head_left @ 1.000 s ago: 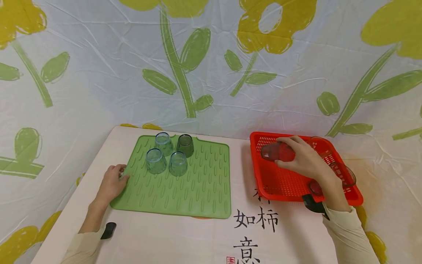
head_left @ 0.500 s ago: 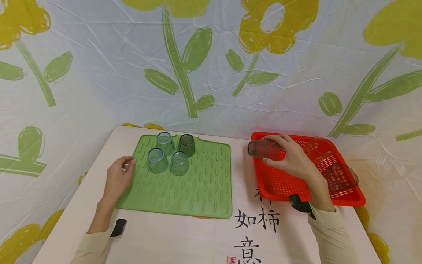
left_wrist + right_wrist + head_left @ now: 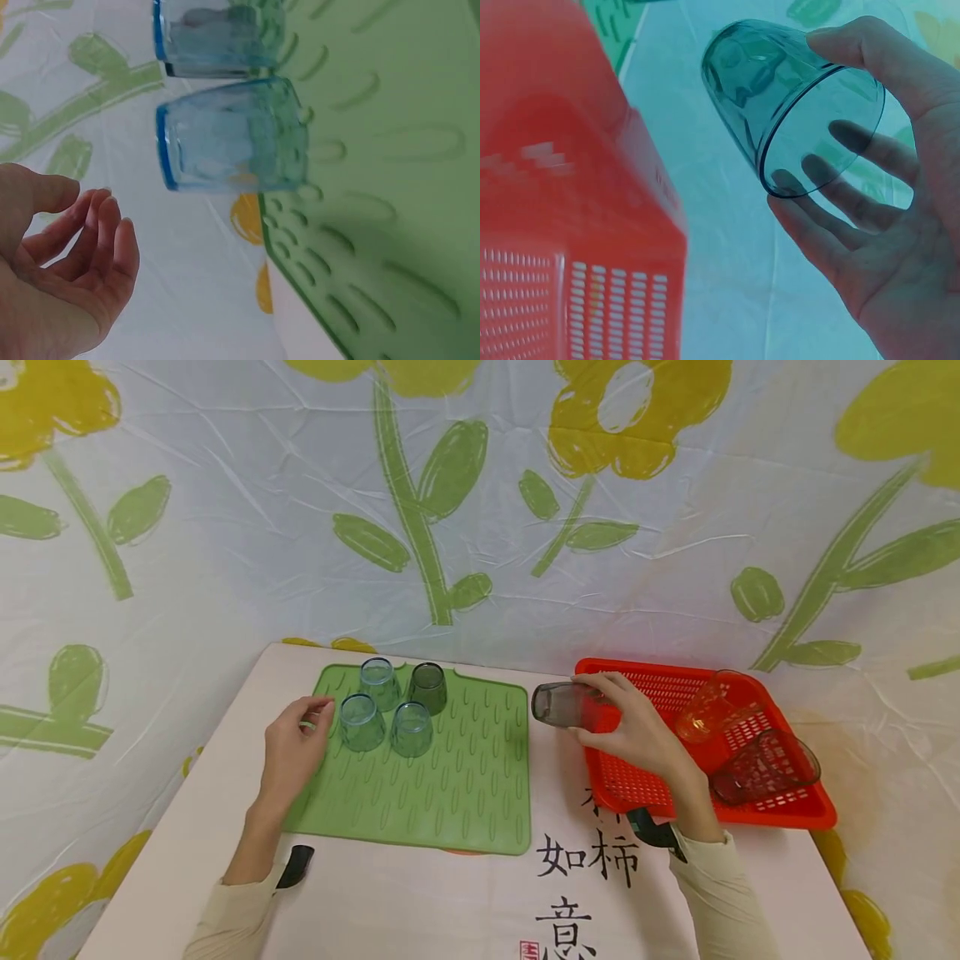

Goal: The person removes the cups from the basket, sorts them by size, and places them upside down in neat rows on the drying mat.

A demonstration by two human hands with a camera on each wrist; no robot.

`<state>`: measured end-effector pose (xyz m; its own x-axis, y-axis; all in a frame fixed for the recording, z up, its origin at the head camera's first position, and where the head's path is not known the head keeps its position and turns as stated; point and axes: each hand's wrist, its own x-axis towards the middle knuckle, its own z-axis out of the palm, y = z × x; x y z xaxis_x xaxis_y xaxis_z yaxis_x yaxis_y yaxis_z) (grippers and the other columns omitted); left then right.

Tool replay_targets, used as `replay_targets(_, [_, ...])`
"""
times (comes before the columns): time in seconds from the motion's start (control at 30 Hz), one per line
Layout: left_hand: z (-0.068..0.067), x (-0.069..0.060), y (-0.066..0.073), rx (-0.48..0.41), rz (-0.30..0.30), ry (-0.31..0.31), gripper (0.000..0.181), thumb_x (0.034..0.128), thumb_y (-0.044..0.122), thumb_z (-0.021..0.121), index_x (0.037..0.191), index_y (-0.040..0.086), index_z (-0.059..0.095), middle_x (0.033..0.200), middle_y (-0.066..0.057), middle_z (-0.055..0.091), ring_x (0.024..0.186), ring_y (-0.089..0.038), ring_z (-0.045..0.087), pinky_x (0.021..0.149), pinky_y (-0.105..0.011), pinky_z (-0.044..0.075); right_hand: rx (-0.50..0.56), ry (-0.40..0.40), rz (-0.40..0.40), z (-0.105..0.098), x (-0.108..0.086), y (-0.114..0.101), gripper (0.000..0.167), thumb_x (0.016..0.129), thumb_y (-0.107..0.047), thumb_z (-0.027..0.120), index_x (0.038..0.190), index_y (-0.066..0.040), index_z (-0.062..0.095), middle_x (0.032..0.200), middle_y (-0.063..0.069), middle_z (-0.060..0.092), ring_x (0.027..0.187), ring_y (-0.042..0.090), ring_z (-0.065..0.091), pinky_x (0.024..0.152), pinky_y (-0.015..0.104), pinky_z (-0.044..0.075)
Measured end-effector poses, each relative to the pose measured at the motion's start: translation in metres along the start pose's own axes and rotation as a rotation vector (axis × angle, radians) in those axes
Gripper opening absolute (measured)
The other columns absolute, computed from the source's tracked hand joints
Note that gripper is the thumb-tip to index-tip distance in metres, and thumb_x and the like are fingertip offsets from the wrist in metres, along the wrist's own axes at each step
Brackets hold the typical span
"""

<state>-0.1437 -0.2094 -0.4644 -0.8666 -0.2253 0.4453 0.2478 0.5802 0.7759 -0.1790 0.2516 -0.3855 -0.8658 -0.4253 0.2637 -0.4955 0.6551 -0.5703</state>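
Observation:
My right hand [image 3: 637,727] grips a smoky grey drinking glass [image 3: 558,704] near its mouth, thumb and fingers round it. The glass is tilted on its side in the air, between the red basket [image 3: 592,768] and the green drying mat [image 3: 465,793]. In the right wrist view, the glass [image 3: 757,82] has its open mouth toward my palm. My left hand [image 3: 296,743] is over the mat's left edge with loosely bent fingers, holding nothing. Nearest it is a blue glass [image 3: 362,723], mouth down. Two more blue glasses [image 3: 411,729] and a grey glass [image 3: 428,688] stand beside it.
Inside the basket lie a dark tinted glass [image 3: 765,768] and a clear glass [image 3: 708,710] with an orange glint. The pale tablecloth [image 3: 420,902] bears black characters [image 3: 562,927] in front of the basket. A flower-patterned sheet [image 3: 285,527] hangs behind the table.
My right hand has carried the grey glass left, out from over the basket. My left hand has moved right and a little up, from beside the mat to over its left edge.

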Motion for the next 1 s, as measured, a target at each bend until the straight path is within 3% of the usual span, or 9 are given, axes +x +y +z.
replay_targets(0.2, [0.014, 0.0, 0.019, -0.079, 0.033, -0.029, 0.022, 0.1028, 0.01, 0.064, 0.118, -0.005, 0.071, 0.101, -0.017, 0.07, 0.086, -0.014, 0.058, 0.073, -0.011, 0.043, 0.075, -0.027, -0.032, 0.018, 0.006, -0.005, 0.067, 0.083, -0.016, 0.086, 0.143, -0.014, 0.057, 0.127, 0.006, 0.054, 0.114, 0.028, 0.058, 0.096, 0.051, 0.055])
replay_targets(0.3, [0.023, 0.0, 0.028, -0.124, 0.049, -0.064, 0.022, 0.1024, 0.01, 0.065, 0.119, -0.005, 0.071, 0.103, -0.016, 0.07, 0.088, -0.016, 0.06, 0.073, -0.012, 0.045, 0.108, -0.036, -0.067, 0.027, 0.01, -0.009, 0.067, 0.083, -0.015, 0.087, 0.142, -0.013, 0.058, 0.129, 0.005, 0.055, 0.113, 0.028, 0.059, 0.095, 0.054, 0.054])
replay_targets(0.57, [0.049, -0.004, 0.054, -0.231, 0.08, -0.169, 0.023, 0.1011, 0.013, 0.068, 0.121, 0.001, 0.071, 0.106, -0.012, 0.071, 0.094, -0.022, 0.064, 0.076, -0.017, 0.049, 0.126, -0.049, -0.134, 0.047, 0.017, -0.024, 0.067, 0.081, -0.014, 0.087, 0.141, -0.008, 0.058, 0.131, 0.008, 0.055, 0.115, 0.024, 0.057, 0.098, 0.047, 0.054])
replay_targets(0.8, [0.07, -0.008, 0.067, -0.295, 0.102, -0.313, 0.035, 0.0984, 0.018, 0.073, 0.131, 0.006, 0.066, 0.115, -0.009, 0.068, 0.103, -0.023, 0.064, 0.084, -0.034, 0.055, 0.121, -0.045, -0.145, 0.059, 0.023, -0.038, 0.077, 0.082, -0.025, 0.086, 0.148, -0.011, 0.05, 0.132, 0.006, 0.059, 0.111, 0.024, 0.061, 0.095, 0.048, 0.054])
replay_targets(1.0, [0.083, -0.011, 0.069, -0.334, 0.122, -0.5, 0.063, 0.0913, 0.023, 0.081, 0.147, 0.014, 0.054, 0.137, -0.002, 0.057, 0.124, -0.024, 0.055, 0.101, -0.05, 0.048, 0.141, -0.036, -0.181, 0.066, 0.03, -0.047, 0.072, 0.082, -0.026, 0.086, 0.146, -0.013, 0.054, 0.134, 0.003, 0.06, 0.11, 0.019, 0.058, 0.094, 0.046, 0.053])
